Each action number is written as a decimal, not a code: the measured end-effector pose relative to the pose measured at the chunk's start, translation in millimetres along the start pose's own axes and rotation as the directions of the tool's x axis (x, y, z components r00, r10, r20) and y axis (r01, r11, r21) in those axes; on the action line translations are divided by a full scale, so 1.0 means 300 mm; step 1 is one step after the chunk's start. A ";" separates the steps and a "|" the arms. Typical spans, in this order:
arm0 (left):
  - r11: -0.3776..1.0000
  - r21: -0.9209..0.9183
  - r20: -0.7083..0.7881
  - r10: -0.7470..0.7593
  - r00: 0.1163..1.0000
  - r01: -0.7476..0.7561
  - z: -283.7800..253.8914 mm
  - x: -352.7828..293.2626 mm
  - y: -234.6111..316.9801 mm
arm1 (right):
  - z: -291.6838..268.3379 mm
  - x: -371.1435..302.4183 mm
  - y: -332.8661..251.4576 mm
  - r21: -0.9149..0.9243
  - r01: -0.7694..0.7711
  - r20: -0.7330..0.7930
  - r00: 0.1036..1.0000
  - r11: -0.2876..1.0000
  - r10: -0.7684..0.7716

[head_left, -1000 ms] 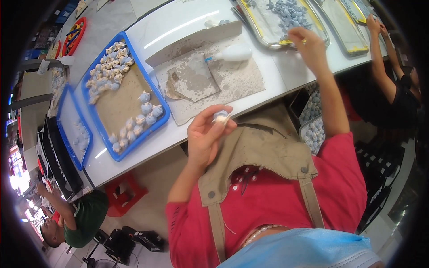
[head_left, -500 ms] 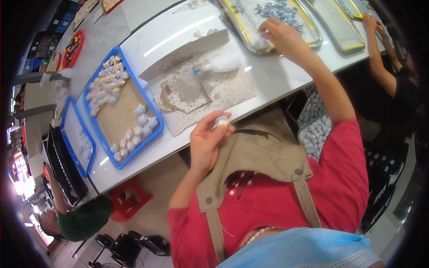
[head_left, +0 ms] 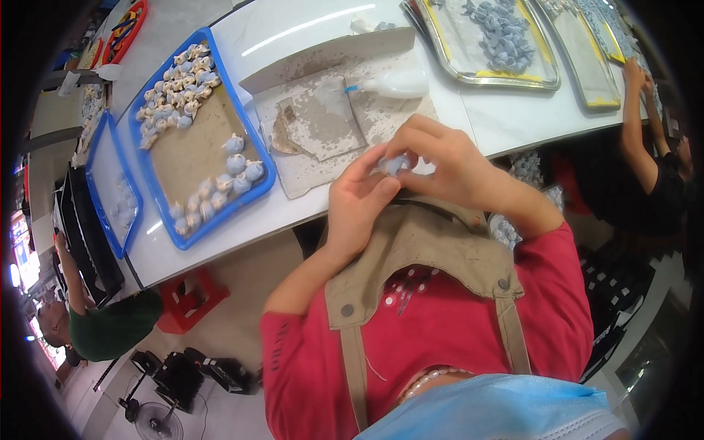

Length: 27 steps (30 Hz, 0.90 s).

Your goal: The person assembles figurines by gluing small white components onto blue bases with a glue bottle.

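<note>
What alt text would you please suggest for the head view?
A person's left hand and right hand hold a small pale-blue piece; ahead, a white bottle lies on cardboard between a blue tray and a silver-rimmed tray.

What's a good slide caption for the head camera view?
Left hand and right hand hold a small pale-blue piece, with a blue rectangular plastic tray leftward.

You wear a crimson short-sleeved shirt (head_left: 455, 330) with white dots (head_left: 390, 301) on its chest and dark markings (head_left: 276, 348) on the sleeve at seven o'clock. Your khaki apron (head_left: 440, 238) has two straps (head_left: 355, 370) and dark round snaps (head_left: 347, 310); toward five o'clock sit your pearly necklace (head_left: 420, 383) and light-blue mask (head_left: 484, 407).
</note>
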<state>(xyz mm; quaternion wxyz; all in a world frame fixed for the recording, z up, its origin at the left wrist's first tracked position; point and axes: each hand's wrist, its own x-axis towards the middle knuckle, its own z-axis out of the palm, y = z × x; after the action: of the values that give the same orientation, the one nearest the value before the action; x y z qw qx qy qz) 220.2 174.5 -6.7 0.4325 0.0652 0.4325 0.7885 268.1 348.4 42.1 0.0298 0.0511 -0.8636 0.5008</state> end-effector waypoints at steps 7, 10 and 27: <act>0.999 0.046 -0.046 0.031 0.998 -0.029 0.013 -0.022 0.003 | 0.023 -0.024 -0.028 0.026 -0.038 -0.024 0.999 0.999 0.039; 0.993 0.037 -0.104 0.112 0.988 -0.109 0.016 -0.029 0.009 | 0.048 -0.051 -0.010 0.032 -0.002 -0.107 0.994 0.999 0.005; 0.880 0.457 -0.102 0.199 0.975 -0.132 0.039 -0.137 0.038 | 0.076 -0.094 0.014 -0.178 0.376 -0.202 0.891 0.909 -0.408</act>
<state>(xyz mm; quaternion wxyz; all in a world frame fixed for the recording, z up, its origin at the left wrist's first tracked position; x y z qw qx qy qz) 244.0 148.5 20.2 0.3040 0.1419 0.6255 0.7045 295.6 332.4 24.2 0.2355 0.1628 -0.8573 0.4279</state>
